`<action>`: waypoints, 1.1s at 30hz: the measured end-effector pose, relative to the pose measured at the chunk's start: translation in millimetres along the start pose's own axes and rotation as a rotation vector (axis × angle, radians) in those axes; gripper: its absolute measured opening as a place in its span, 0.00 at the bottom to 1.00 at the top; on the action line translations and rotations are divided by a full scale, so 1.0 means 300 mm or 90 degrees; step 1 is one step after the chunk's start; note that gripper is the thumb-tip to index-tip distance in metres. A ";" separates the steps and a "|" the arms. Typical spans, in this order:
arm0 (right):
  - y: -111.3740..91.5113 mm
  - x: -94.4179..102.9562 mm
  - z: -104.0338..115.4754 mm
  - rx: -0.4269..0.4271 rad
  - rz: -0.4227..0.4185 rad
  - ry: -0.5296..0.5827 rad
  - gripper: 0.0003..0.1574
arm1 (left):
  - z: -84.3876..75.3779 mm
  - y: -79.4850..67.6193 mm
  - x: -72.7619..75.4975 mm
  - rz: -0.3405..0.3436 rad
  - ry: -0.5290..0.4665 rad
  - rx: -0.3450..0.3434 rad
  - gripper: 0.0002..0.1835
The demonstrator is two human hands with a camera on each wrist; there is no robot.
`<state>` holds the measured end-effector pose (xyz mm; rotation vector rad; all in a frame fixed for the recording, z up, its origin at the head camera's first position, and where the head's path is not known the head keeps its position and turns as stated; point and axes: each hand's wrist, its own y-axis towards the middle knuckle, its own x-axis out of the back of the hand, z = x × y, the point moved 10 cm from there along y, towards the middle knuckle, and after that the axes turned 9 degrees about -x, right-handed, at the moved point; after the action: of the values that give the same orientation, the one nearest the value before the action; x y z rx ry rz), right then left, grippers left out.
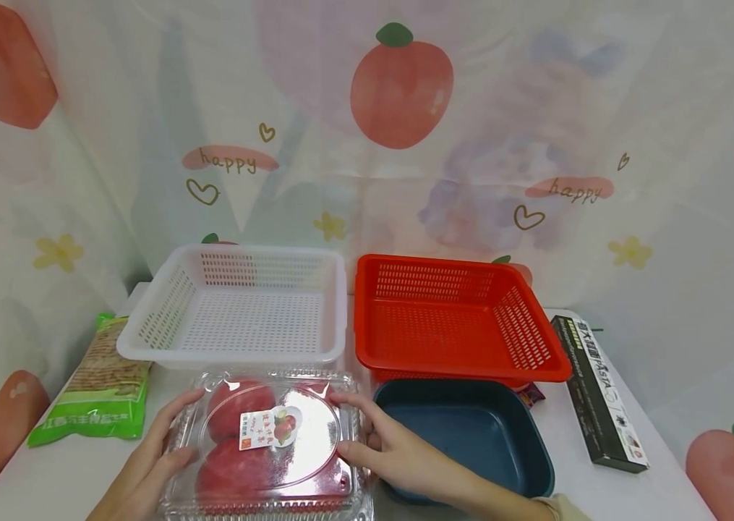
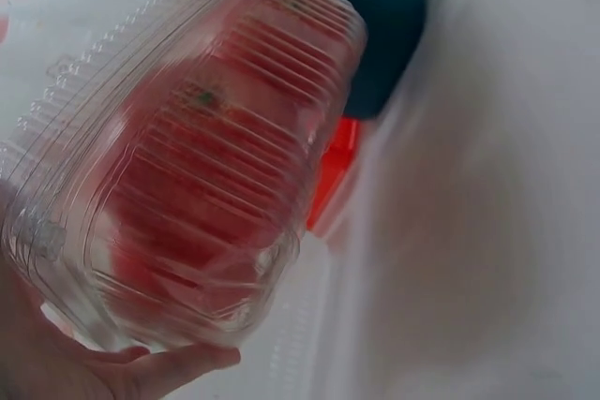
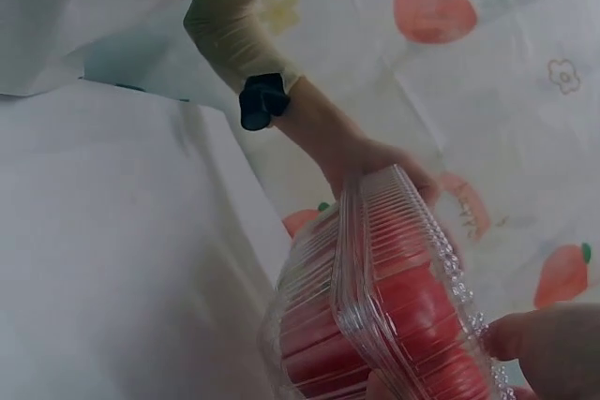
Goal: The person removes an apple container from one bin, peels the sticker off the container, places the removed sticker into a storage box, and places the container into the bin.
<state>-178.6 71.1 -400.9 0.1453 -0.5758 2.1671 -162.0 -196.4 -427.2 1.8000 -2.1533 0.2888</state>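
A clear plastic clamshell box of red apples [image 1: 236, 470] is held between both hands at the front of the table. Its lid bears a white label [image 1: 269, 428] with a fruit picture. My left hand [image 1: 148, 459] grips the left side, thumb on the lid's edge and fingers reaching toward the underside in the left wrist view. On the opposite side, my right hand [image 1: 382, 441] holds the box with its thumb and fingers at the rim. Ribbed walls of the box [image 3: 398, 278] show in the right wrist view, where it looks raised off the table.
Behind the box stand a white basket [image 1: 236, 358] and a red basket [image 1: 458, 365]. A dark blue basin [image 1: 471, 441] sits beside the right forearm. At the left lies a green-and-brown food bag [image 1: 103, 383]; a black pasta box [image 1: 601, 398] lies at the right edge.
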 end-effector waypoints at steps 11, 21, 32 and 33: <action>0.044 -0.074 -0.003 0.011 0.030 0.044 0.35 | 0.109 -0.007 0.032 0.011 -0.043 0.025 0.30; 0.087 -0.127 0.017 0.023 0.040 0.045 0.37 | 0.176 -0.021 0.087 0.012 -0.026 0.051 0.31; 0.124 -0.153 0.003 0.026 0.052 0.051 0.39 | 0.195 -0.009 0.096 0.017 -0.007 0.018 0.30; 0.126 -0.152 0.001 0.028 0.049 0.052 0.39 | 0.192 -0.004 0.094 0.016 -0.008 0.005 0.30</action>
<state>-179.8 18.1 -427.8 0.0585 -0.4955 2.2500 -171.7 -242.9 -470.4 1.7840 -2.1875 0.2934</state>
